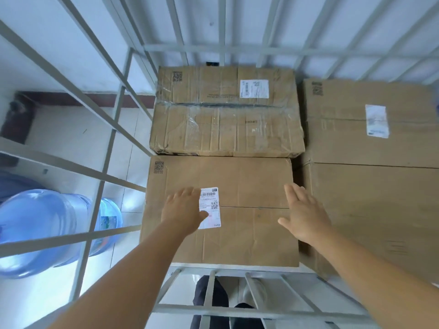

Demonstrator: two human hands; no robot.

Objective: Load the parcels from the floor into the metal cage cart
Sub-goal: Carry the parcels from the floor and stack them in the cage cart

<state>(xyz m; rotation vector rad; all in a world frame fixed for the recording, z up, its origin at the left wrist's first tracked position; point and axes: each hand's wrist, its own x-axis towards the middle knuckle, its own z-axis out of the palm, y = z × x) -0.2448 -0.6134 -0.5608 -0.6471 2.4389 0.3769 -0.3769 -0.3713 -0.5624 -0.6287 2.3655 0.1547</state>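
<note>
Fingers (187, 193) of both hands lie flat on near box (237, 233), bars beside.

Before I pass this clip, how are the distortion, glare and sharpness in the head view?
Head view: wide-angle distortion splays the grey metal cage cart bars outward; window light blows out the blue water jug and floor at left; glare streaks the clear tape on the creased far cardboard box; both hands and box labels look slightly soft.
</note>
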